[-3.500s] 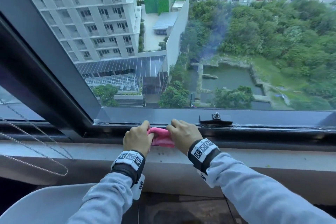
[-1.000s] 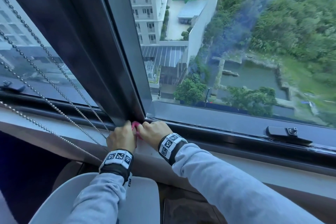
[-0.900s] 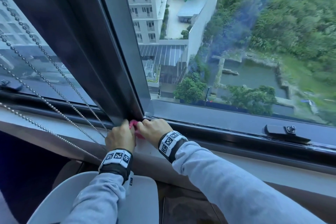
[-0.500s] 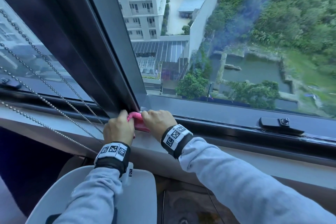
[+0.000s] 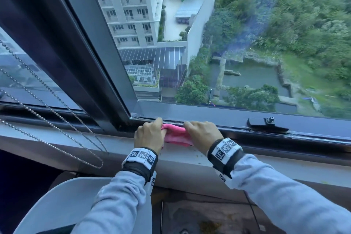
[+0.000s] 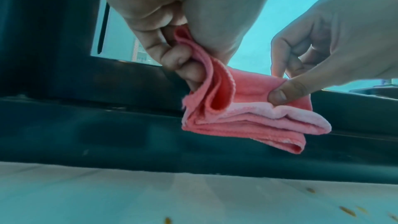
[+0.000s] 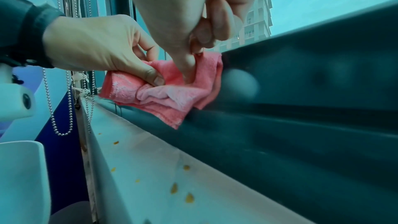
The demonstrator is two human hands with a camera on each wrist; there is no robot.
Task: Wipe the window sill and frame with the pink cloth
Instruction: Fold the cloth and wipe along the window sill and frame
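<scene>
behind both hands (image 5: 150, 136) (image 5: 202, 135), pink cloth (image 5: 175, 136) half hidden

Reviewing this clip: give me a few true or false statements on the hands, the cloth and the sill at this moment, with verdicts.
1. Both the left hand and the right hand hold the pink cloth. True.
2. The cloth is spread out flat in a single layer. False: it is folded into several layers.
3. The window latch lies to the right of the right hand. True.
4. The sill is spotless. False: small yellowish specks lie on it.
5. The bead chain hangs to the right of both hands. False: it hangs to their left.
</scene>
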